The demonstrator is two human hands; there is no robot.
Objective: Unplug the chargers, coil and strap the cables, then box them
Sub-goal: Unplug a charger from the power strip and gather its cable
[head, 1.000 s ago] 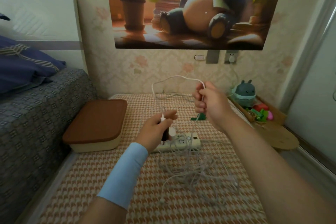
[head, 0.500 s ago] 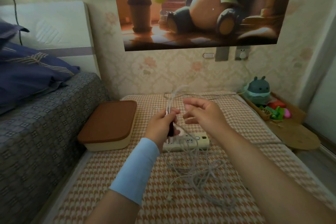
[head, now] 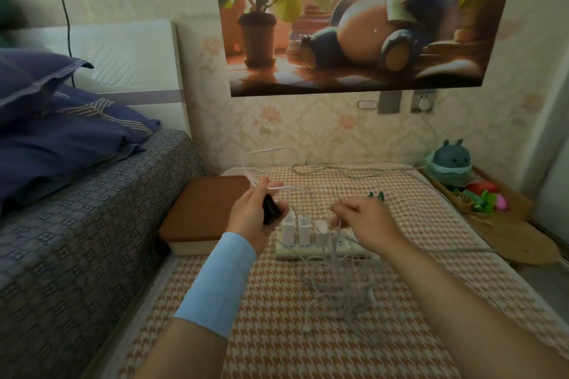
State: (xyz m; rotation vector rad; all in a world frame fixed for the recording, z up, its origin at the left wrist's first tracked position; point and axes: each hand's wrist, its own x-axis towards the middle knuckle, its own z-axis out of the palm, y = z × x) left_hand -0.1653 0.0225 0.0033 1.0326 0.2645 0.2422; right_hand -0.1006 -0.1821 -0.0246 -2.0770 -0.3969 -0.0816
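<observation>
Cable (head: 286,188) hands (head: 363,220) have moved apart

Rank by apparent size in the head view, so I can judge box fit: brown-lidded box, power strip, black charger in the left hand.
1. brown-lidded box
2. power strip
3. black charger, partly hidden by the left hand

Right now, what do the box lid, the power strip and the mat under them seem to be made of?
The box lid looks like matte brown plastic or painted wood: smooth, even, rounded corners. The power strip seems hard, slightly glossy white plastic. The mat looks like woven fabric, given its orange and cream houndstooth pattern.
</observation>
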